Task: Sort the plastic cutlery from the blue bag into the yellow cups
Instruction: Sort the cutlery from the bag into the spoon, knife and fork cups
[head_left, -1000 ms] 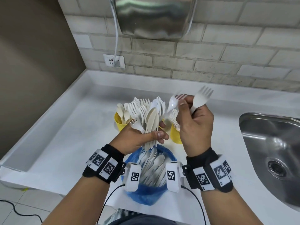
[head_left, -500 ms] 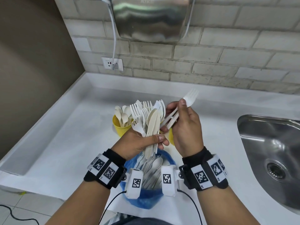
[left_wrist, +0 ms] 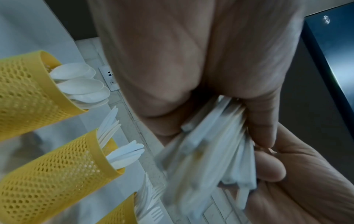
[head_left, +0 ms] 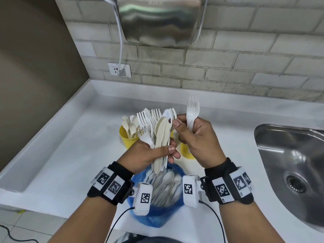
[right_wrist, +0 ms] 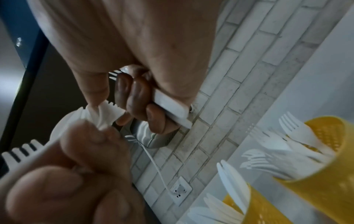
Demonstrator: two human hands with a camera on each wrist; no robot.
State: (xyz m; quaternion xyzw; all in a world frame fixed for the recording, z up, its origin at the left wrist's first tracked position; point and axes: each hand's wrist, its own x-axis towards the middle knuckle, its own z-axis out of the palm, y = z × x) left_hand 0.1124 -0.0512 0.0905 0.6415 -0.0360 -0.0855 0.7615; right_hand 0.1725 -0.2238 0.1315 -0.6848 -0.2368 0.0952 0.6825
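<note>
The left hand (head_left: 150, 153) has its fingers and thumb clamped round a mixed bundle of cutlery (head_left: 160, 135), handles pointing down at 6 o'clock and fork tines, spoon bowls and knife tips fanning up toward 12 o'clock. Just beside it, at its 3 o'clock, the right hand (head_left: 198, 142) has its fingers curled round a white fork (head_left: 192, 112) that stands upright with its tines at the top, while its thumb and forefinger touch the knife tips at the bundle's upper right edge. Directly under both wrists, at 6 o'clock, the blue bag (head_left: 157, 214) sits open on the white table (head_left: 73, 160) with more cutlery lying inside. Behind the hands, toward 12 o'clock, stand the yellow cups (head_left: 127, 138): the left wrist view shows one with spoons (left_wrist: 80, 84), one with knives (left_wrist: 124, 153) and one with forks (left_wrist: 151, 201). A steel sink (head_left: 289, 165) lies well apart at 3 o'clock, and a wall socket (head_left: 119, 70) sits at 11 o'clock.
</note>
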